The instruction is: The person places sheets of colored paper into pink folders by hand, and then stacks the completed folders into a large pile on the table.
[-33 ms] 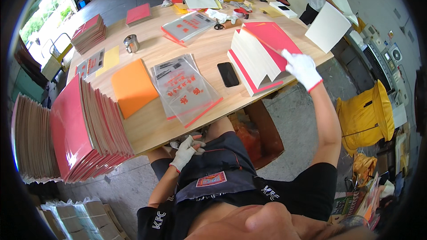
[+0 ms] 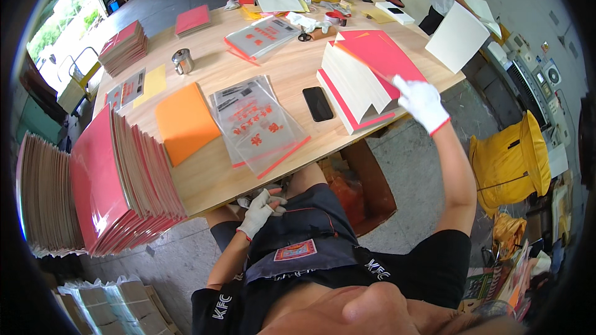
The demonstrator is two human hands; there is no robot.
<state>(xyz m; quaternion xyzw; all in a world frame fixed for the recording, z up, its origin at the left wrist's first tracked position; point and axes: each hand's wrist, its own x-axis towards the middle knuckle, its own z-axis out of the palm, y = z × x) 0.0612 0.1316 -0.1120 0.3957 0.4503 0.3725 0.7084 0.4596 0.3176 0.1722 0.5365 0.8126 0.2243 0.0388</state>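
Wooden table (image 2: pixel 248 167), right hand (image 2: pixel 422 102) on red booklets (image 2: pixel 366 80)

my gloved right hand (image 2: pixel 422 102) grips the lifted red cover (image 2: pixel 380 54) of the top booklet on a stack of red booklets (image 2: pixel 352 96) at the table's right edge; white pages fan open beneath, the stack lying flat.

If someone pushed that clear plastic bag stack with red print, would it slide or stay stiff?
The clear plastic bag stack looks glossy, so its sheets would probably slip apart. It overhangs the wooden table edge, so likely floppy. Thin film suggests lightness.
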